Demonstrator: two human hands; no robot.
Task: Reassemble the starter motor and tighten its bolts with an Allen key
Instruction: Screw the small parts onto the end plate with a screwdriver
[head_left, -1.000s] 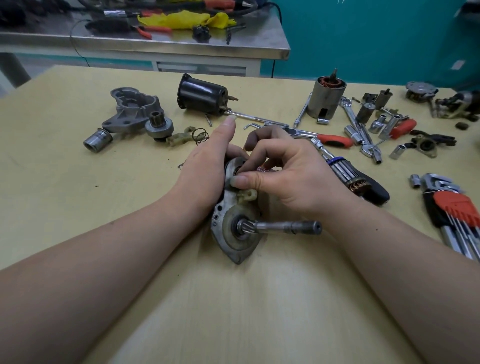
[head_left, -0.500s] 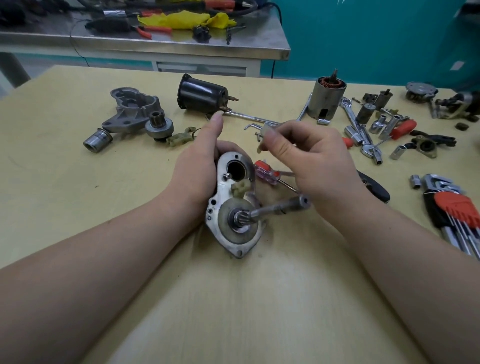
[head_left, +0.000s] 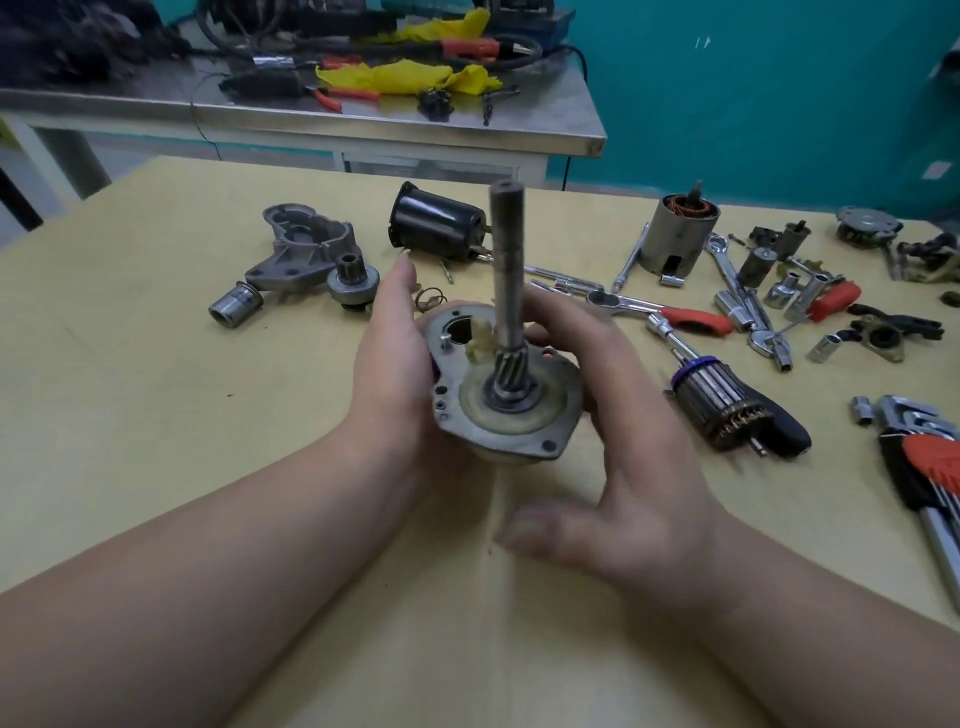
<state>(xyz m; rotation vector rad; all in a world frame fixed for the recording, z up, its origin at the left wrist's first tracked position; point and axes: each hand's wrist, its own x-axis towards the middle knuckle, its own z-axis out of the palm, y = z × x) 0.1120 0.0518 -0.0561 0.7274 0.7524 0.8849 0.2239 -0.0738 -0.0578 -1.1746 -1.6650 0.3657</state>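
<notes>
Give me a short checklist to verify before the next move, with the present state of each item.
1. Plate with shaft held by both hands: ok.
2. Left hand grips the plate edge: ok.
3. Right hand supports the other side: ok.
4. Shaft points up, pinion housing free on the table: ok.
5. Allen key set near the right hand: ok.
6. Bolts ready: cannot tell.

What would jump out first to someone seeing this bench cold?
The end plate held up at centre between the left hand and right hand, its shaft pointing straight up. Next, loose parts behind it and the orange-holdered Allen key set at the table's right edge.
</notes>
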